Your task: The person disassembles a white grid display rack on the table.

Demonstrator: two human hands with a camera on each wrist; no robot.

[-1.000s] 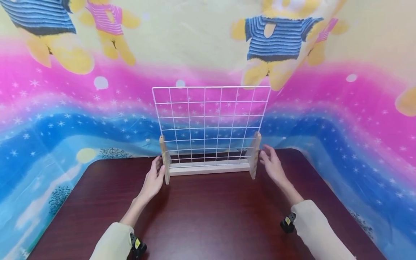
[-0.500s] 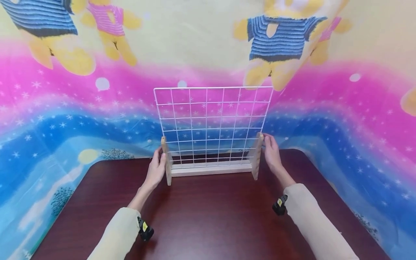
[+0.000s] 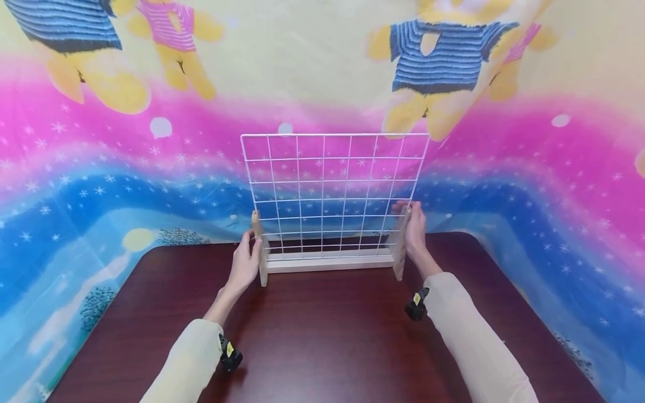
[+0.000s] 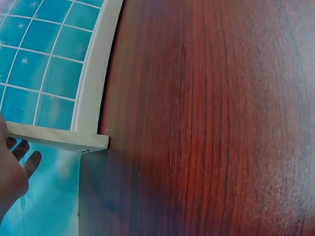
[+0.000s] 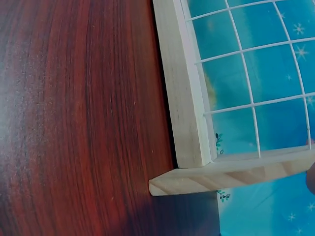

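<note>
A white wire grid point(image 3: 324, 179) stands upright in a wooden stand with two side panels and a wooden crossbar point(image 3: 330, 264). At the outer side of the left side panel point(image 3: 263, 268) is my left hand point(image 3: 245, 263), its fingertips right at the wood. Some of its fingers hang loosely bent below the panel in the left wrist view. My right hand point(image 3: 416, 229) grips the upper end of the right side panel point(image 3: 398, 260); its fingers reach behind the grid, partly hidden by panel and wires. Only a fingertip of it shows at the right wrist view's edge.
The stand rests near the back of a dark red-brown wooden table point(image 3: 327, 336) with rounded far corners. Behind and around hangs a colourful cloth backdrop point(image 3: 312, 73) with printed bears. A small black camera point(image 3: 230, 354) sits at the left sleeve and another black camera point(image 3: 416, 304) at the right.
My right hand has moved up and inward from beside the right panel to its top, fingers now behind the grid. My left hand has risen slightly along the left panel. The stand stays in place.
</note>
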